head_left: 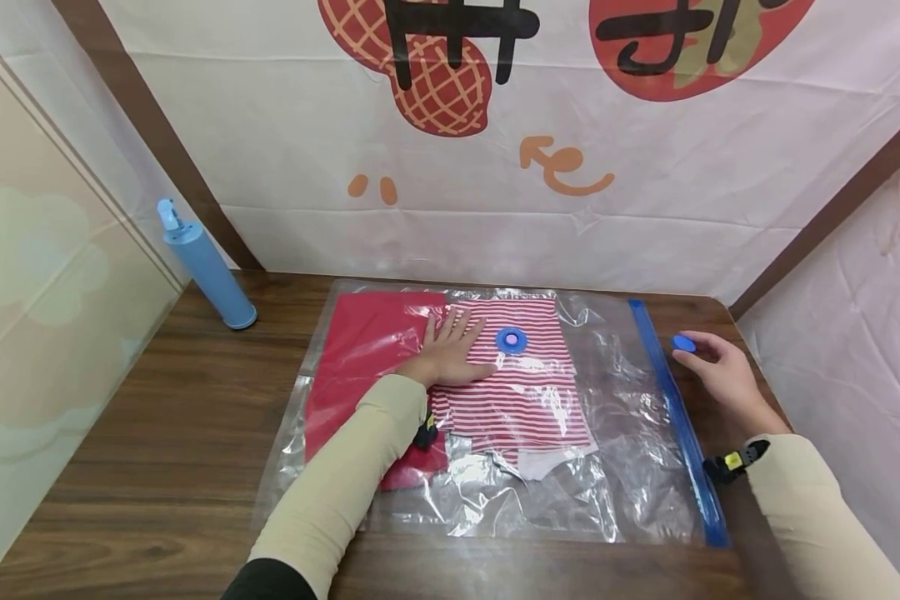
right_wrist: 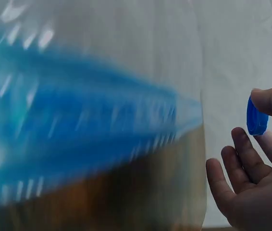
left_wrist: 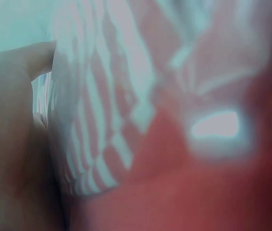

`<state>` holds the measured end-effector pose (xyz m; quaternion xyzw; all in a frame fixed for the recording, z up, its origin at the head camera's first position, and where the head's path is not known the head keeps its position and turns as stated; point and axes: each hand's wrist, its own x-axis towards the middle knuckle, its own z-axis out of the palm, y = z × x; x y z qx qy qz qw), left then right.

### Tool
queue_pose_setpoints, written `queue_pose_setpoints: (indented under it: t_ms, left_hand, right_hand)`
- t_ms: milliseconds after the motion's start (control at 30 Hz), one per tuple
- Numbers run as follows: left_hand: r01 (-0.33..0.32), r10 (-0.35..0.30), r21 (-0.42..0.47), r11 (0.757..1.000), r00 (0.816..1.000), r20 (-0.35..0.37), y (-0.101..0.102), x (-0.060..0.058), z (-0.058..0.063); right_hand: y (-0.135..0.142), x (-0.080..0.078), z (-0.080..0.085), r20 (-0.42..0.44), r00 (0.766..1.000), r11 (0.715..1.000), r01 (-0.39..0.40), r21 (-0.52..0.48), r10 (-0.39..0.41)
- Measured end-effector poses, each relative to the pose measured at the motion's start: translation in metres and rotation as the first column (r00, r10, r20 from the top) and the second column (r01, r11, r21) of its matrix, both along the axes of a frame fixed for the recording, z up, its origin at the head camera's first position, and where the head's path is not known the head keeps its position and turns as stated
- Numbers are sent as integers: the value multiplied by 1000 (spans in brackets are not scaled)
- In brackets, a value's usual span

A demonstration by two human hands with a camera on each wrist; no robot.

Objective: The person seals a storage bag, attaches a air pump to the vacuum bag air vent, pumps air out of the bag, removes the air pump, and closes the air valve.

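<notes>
A clear plastic storage bag (head_left: 450,512) lies flat on the wooden table with a red folded cloth (head_left: 360,358) and a red-and-white striped garment (head_left: 525,400) inside. Over the striped part sits a round blue valve (head_left: 512,340). My left hand (head_left: 450,350) rests on the bag with fingers spread, just left of the valve; the left wrist view is blurred by closeness. Off the bag's right side, my right hand (head_left: 723,375) pinches a round blue cap (right_wrist: 257,116) between thumb and forefinger, the other fingers loosely extended.
A blue strip (head_left: 675,417) runs along the bag's right edge. At the back left of the table (head_left: 157,467) stands a blue cylinder (head_left: 213,275) with a nozzle-like top. A printed white cloth (head_left: 480,175) hangs behind the table, with more panels at both sides.
</notes>
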<state>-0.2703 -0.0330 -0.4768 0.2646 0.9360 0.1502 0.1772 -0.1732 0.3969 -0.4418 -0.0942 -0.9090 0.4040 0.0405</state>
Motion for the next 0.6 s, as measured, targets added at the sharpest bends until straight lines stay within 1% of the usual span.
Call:
queue_pose_setpoints:
  t_ms: [167, 400, 500, 600]
  left_hand:
    - [2, -2, 1, 1000, 1000, -6, 0, 0, -2]
    - [2, -2, -9, 1000, 1000, 1, 1, -2, -3]
    - [4, -4, -11, 1000, 1000, 4, 1, -2, -3]
    - [2, -2, -10, 1000, 1000, 9, 0, -2, -2]
  right_hand:
    - [20, 8, -7, 16, 1000, 993, -13, 121, 11]
    - [33, 12, -14, 37, 998, 980, -52, 190, 46]
    - [35, 11, -17, 51, 997, 968, -76, 238, 65]
    - [36, 9, -19, 70, 994, 959, -99, 264, 83]
